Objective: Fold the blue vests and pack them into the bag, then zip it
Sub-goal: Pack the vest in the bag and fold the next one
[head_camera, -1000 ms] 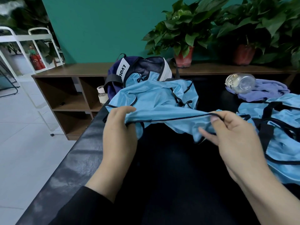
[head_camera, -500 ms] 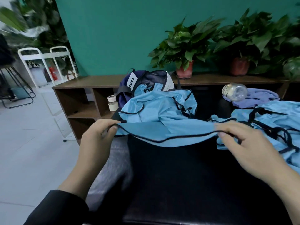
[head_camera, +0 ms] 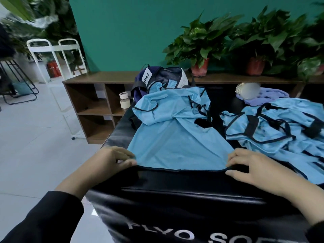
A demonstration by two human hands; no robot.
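right, the blue vest [head_camera: 177, 137] lies spread on the black padded table [head_camera: 175, 186], hem toward me, its neck end draped up against the dark navy bag [head_camera: 157, 76] at the far edge. i read the left hand [head_camera: 112, 160] as pinching the near-left hem corner between thumb and fingers, and the right hand [head_camera: 249, 165] as pinching the near-right corner the same way; the hands are well apart, hem stretched straight between them. step in hand looks like laying one vest flat ahead of the first fold, nothing folded on it yet. a heap of more blue vests [head_camera: 277, 127] sits to the right, unfolded and tangled, so my guess is the task is early. the bag mouth looks open, but i can't tell what's inside. next move, as i judge it: smooth out the bunched shoulders, then bring the hem corners up or across for the fold, keeping the straps from bunching. beyond: a clear bottle [head_camera: 247, 90] on a purple cloth [head_camera: 270, 97], a wooden shelf [head_camera: 98, 102] and potted plants [head_camera: 201, 41] behind.
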